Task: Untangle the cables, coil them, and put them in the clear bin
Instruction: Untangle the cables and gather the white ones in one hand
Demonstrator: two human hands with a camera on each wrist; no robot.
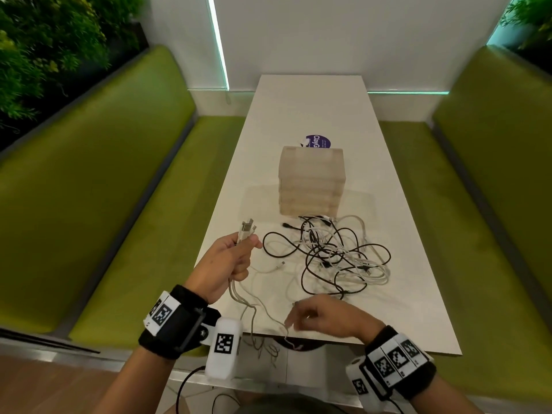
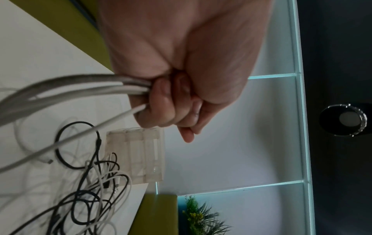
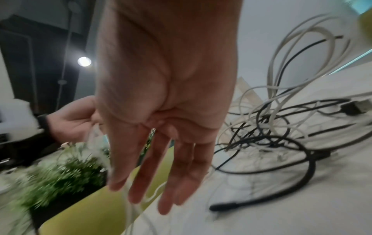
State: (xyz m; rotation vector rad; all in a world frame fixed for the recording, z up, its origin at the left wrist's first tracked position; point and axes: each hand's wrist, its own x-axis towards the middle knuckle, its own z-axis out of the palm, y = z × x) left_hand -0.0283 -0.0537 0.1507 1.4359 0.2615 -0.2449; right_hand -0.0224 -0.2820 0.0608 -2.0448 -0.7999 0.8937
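The left hand (image 1: 227, 258) grips a bunch of white cables (image 1: 245, 229) by their plugs, the clear bin (image 1: 311, 182) beyond it, while the open, empty right hand (image 1: 324, 316) below should likely slide along the hanging strands (image 1: 254, 312), freeing them from the tangle (image 1: 331, 252).

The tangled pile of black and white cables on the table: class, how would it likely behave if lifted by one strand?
The cable pile is probably floppy: its strands lie in loose loops. Interlaced strands would likely drag others along. It looks light; cables droop from the left hand.
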